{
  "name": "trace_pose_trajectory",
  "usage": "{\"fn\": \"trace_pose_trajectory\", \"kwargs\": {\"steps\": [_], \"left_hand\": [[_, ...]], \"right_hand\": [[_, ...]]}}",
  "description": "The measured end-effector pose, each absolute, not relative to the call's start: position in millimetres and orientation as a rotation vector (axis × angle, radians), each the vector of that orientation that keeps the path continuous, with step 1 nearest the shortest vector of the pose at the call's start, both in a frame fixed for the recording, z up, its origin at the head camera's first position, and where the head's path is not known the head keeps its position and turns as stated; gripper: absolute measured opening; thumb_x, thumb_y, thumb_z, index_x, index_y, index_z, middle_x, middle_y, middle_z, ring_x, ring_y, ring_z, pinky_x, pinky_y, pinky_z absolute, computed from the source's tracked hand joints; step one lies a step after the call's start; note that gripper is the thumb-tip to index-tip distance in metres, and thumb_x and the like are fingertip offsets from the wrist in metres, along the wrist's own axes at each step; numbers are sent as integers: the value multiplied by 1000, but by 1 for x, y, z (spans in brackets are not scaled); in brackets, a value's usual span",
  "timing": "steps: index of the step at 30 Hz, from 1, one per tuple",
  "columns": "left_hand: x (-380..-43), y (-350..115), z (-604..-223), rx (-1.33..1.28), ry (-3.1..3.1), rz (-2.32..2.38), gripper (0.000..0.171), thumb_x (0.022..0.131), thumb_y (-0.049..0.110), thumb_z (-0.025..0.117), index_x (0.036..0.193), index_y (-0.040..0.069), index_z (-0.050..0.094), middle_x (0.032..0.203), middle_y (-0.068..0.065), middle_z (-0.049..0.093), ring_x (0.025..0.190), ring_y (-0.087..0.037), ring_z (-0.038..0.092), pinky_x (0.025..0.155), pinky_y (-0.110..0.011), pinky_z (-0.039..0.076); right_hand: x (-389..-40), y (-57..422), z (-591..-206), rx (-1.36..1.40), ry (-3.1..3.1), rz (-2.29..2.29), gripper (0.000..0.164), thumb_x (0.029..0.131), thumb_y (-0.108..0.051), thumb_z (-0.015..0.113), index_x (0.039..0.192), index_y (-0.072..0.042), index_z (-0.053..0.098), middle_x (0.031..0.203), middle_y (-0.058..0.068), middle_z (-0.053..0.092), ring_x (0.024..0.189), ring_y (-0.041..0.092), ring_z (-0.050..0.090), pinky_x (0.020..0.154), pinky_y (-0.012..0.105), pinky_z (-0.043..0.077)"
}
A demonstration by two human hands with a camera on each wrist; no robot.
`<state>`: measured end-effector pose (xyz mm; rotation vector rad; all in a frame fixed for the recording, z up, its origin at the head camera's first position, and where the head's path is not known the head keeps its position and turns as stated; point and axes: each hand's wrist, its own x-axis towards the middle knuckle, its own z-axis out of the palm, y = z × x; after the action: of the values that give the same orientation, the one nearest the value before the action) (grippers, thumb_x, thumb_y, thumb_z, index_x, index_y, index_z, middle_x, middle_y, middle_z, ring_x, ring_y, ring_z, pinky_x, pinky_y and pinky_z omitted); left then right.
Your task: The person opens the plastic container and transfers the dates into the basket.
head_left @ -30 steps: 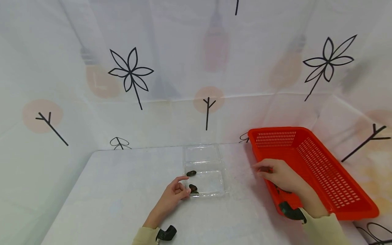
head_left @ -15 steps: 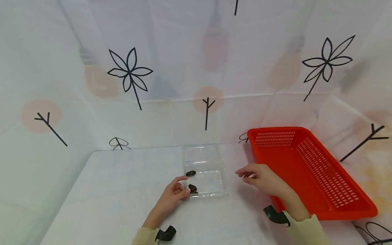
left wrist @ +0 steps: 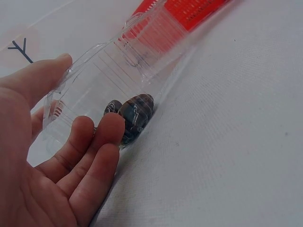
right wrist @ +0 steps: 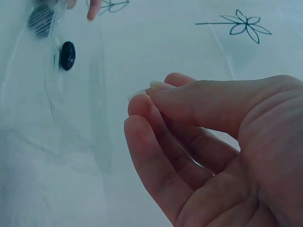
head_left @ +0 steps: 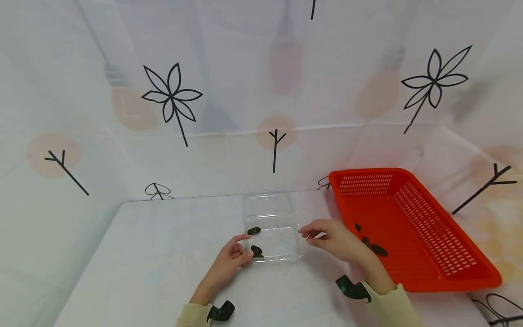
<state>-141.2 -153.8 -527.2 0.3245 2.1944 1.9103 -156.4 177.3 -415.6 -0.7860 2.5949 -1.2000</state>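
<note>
A clear plastic clamshell box (head_left: 282, 260) lies with its lid laid back. My left hand (head_left: 230, 260) holds its left side, the thumb (left wrist: 59, 68) at the rim in the left wrist view. Inside, along that side, are a dark oval shell-like piece (head_left: 254, 230) towards the back and another dark piece (head_left: 256, 250) by the front corner, overlapping a further one. In the left wrist view the striped piece (left wrist: 136, 113) shows pale streaks. Just right of the box hovers my right hand (head_left: 333, 239), fingers loosely curled, fingertips close together; nothing shows between them.
A red perforated basket (head_left: 412, 245) stands on the right of the white-covered table (head_left: 163, 272), with several dark pieces (head_left: 379, 250) near its left wall. A patterned white cloth (head_left: 229, 159) hangs behind the table.
My right hand has moved left from over the basket's left edge to the box's right side, uncovering the dark pieces in the basket. The left hand stays at the box.
</note>
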Motion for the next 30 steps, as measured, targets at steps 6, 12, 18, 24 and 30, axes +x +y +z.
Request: {"fn": "trace_pose_trajectory", "kwargs": {"steps": [6,12,18,24,30], "left_hand": [[-142,-154,-530,329,2191,1915,52,93,14,71,140,5,50,85,-8,60,79,-20,66,71,-26,50],[-142,-154,-529,336,2199,1908,51,94,14,71,140,5,50,85,-7,60,79,-20,67,72,-26,51],[-141,-155,-527,335,2194,1910,52,94,14,70,140,5,49,85,-8,60,80,-24,67,72,-28,52],[-142,-155,-526,309,2193,1901,52,94,15,71,140,6,50,85,-8,60,81,-24,67,73,-27,51],[-141,-154,-525,314,2190,1906,51,94,14,71,140,6,50,86,-9,60,82,-26,68,73,-28,52]], "right_hand": [[-158,163,-420,-845,2570,-1247,24,92,-4,70,113,-14,73,104,-1,71,93,15,64,82,29,55],[-165,149,-431,-832,2498,-1287,24,92,-6,70,114,-15,73,103,-5,70,94,14,63,85,29,54],[-174,134,-438,-814,2454,-1273,25,93,-5,70,116,-14,73,106,5,72,96,15,64,87,28,53],[-187,118,-441,-823,2385,-1261,24,93,-5,68,116,-11,73,106,9,72,95,15,65,88,34,52],[-207,105,-446,-886,2363,-1153,23,94,-7,68,116,-5,72,103,8,72,93,14,64,85,33,52]]}}
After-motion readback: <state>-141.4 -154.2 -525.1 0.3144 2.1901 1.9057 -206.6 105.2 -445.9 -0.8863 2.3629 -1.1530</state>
